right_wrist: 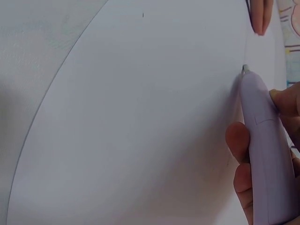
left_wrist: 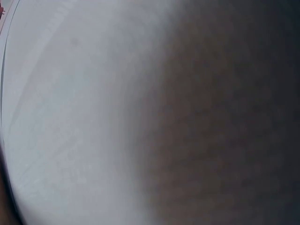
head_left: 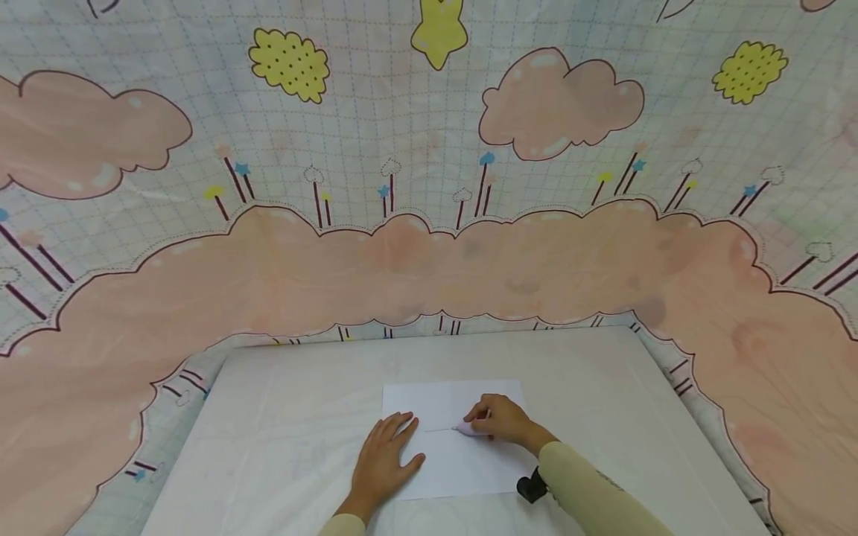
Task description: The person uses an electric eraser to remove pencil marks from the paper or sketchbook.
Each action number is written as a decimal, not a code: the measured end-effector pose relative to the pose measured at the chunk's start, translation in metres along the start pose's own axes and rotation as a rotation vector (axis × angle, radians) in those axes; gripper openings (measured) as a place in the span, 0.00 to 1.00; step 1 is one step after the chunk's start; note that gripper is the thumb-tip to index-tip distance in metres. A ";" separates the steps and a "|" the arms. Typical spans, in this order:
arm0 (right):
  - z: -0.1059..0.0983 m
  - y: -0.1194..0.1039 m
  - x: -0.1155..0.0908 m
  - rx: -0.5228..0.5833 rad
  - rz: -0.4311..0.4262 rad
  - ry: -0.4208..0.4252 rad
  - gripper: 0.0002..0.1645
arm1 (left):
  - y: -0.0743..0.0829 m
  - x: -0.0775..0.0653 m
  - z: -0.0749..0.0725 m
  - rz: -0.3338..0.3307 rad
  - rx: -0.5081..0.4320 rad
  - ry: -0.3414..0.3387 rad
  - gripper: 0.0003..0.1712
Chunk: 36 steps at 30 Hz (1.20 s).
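A white sheet of paper [head_left: 469, 473] lies on the white-covered table. My left hand [head_left: 383, 455] rests on its left side, fingers spread and pointing away from me. On the right, my right hand [head_left: 504, 418] grips a lavender pen-shaped cutter [right_wrist: 269, 154] between thumb and fingers. The cutter's short metal tip [right_wrist: 246, 69] touches the paper. A thin line [head_left: 437, 430] runs left from the tip toward the left hand; whether it is cut or drawn I cannot tell. Left fingertips [right_wrist: 260, 18] show beyond the tip in the right wrist view. A dark blur fills much of the left wrist view.
The white table cover [head_left: 288, 417] surrounds the sheet. A black heart-shaped object [head_left: 532, 486] sits by the right sleeve [head_left: 590, 484]. Small dark marks [right_wrist: 143, 15] dot the paper. Behind the table hangs a cloth [head_left: 429, 268] printed with clouds and stars.
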State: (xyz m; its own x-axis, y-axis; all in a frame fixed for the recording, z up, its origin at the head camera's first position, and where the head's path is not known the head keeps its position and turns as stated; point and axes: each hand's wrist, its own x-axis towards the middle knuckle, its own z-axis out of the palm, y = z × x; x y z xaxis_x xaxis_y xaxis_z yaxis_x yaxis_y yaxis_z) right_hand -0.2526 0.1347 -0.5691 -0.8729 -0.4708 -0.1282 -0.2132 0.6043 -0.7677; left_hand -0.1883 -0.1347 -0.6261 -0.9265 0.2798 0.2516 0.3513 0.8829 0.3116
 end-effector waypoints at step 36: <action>0.000 -0.001 0.000 0.009 -0.007 -0.007 0.09 | -0.002 0.000 0.000 0.011 0.001 0.010 0.35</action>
State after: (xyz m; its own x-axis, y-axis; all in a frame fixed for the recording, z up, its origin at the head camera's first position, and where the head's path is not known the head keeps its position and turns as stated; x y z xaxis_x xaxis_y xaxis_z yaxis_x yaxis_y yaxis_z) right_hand -0.2519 0.1342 -0.5680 -0.8682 -0.4798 -0.1271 -0.2154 0.5949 -0.7744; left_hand -0.1894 -0.1364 -0.6267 -0.9210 0.2858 0.2645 0.3615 0.8801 0.3077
